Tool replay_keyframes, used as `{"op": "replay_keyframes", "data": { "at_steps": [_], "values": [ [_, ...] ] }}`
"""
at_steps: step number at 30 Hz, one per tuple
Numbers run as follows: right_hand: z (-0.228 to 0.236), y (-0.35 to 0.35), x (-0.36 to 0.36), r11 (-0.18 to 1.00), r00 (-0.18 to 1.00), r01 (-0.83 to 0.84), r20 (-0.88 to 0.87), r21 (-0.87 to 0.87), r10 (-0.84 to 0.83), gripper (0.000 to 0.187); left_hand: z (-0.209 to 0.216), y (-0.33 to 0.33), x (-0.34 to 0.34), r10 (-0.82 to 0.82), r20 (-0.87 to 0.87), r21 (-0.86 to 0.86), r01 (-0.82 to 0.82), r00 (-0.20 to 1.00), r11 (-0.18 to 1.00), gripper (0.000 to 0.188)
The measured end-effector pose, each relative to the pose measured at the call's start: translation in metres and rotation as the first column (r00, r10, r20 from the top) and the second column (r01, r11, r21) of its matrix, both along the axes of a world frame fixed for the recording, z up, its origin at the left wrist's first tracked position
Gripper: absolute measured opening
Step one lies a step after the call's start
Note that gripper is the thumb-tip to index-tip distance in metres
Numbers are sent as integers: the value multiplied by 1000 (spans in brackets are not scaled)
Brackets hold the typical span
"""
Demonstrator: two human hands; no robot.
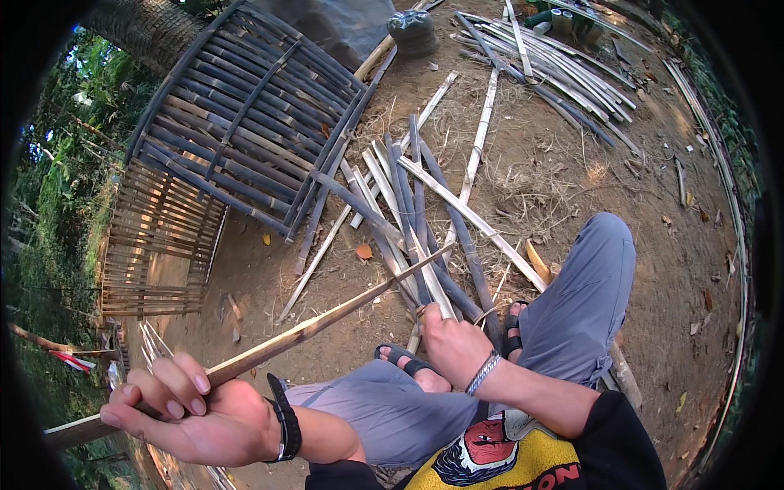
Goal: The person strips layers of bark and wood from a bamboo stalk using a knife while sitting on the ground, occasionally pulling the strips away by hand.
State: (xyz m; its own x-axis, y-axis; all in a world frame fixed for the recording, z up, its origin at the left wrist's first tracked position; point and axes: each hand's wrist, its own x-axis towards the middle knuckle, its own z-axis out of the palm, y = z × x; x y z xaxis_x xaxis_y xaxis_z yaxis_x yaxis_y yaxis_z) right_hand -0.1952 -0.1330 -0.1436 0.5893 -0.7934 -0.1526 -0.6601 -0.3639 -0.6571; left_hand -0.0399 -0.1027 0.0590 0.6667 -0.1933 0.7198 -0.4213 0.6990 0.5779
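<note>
A long, narrow bamboo strip [314,324], pale on one side and brown along its edge, slants from the lower left up to the middle. My left hand [192,412] is palm up with its fingers curled round the strip near its lower end. The strip's thin far end crosses above a pile of split bamboo [404,192] on the ground. My right hand [457,347] is closed in a fist by my feet, below the strip and apart from it. A pale, pointed piece rises just beyond that fist; whether the hand grips it is hidden.
A dark bamboo-slat frame [253,106] leans at the upper left, with a lighter slatted panel [159,237] below it. More split bamboo [555,65] lies at the upper right, near a dark filled bag [412,34]. Dry shavings [531,175] litter the dirt; my bent knee [600,245] rises at right.
</note>
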Motion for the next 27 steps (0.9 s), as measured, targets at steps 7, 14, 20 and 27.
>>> {"op": "replay_keyframes", "data": {
  "at_steps": [7,14,20,27],
  "values": [
    [21,4,3,999,1000,-24,14,37,23,25,0,-2,2,88,-25,12,-88,996,996,35],
    [-30,-12,7,993,997,75,-23,93,-73,23,1,-1,6,7,15,8,-7,1000,1000,35],
    [-17,-15,7,983,999,16,30,182,-21,25,1,-3,5,91,-9,4,-91,996,996,35],
    [67,7,21,994,987,-84,129,-68,92,27,3,-12,9,143,-65,5,-143,988,990,35]
  ]
}}
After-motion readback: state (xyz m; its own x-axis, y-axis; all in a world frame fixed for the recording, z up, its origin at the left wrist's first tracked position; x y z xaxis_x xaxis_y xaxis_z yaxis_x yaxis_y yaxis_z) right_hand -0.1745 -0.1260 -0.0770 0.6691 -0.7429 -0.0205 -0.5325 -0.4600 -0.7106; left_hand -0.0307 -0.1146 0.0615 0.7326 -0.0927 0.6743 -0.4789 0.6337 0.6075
